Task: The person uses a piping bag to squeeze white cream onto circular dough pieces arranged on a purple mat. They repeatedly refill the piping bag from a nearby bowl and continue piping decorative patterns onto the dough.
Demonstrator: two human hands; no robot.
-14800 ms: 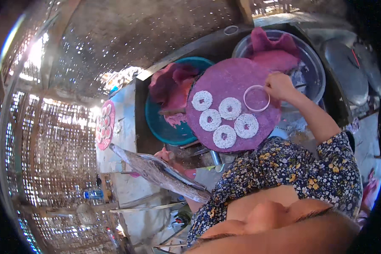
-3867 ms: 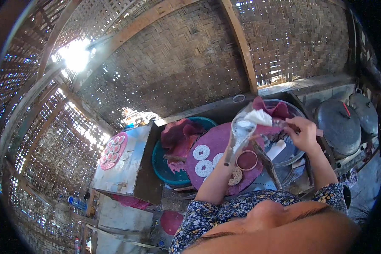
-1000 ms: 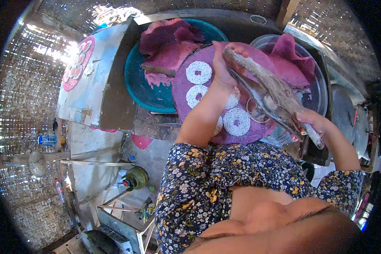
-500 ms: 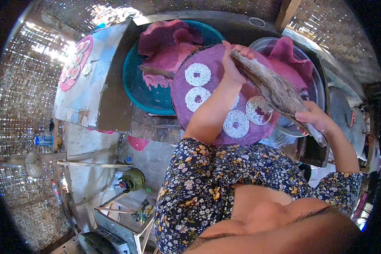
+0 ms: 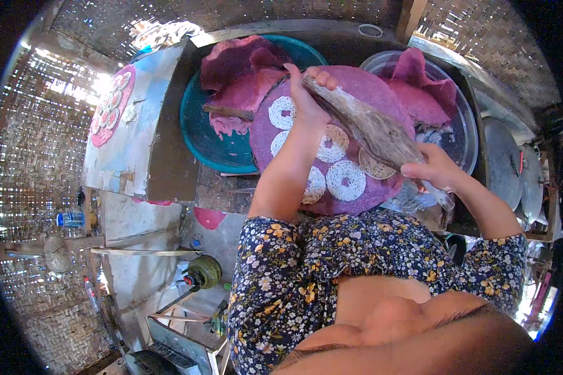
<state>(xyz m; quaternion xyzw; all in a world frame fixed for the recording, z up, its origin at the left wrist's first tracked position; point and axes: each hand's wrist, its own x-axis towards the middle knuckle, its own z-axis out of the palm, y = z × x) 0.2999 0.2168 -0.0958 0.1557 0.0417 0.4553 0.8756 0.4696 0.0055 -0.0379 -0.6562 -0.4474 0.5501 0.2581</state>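
Both hands grip a long, weathered grey-brown piece of wood (image 5: 372, 128), held slantwise over a round purple tray (image 5: 369, 81). My left hand (image 5: 311, 100) is closed around its far left end, with the thumb sticking up. The right hand (image 5: 438, 167) wraps its near right end, which tapers past the fingers. Below lie several white lacy rings (image 5: 346, 180) of thin strands, partly covered by my left forearm. A thin beige hoop (image 5: 375, 165) sits beside them at the tray's right, partly hidden by the wood.
A teal basin (image 5: 194, 134) behind left holds pink dough-like stuff or cloth and a wooden stick (image 5: 228, 112). A clear basin (image 5: 466, 134) with a pink cloth (image 5: 422, 94) stands right. A tilted board (image 5: 147, 100), pot lids (image 5: 502, 169) and a green gas cylinder (image 5: 204, 271) surround me.
Both hands have shifted left with the wood, my left hand the most. A lacy ring near the tray's middle shows more now, and the wood overlaps the hoop. The view has moved slightly.
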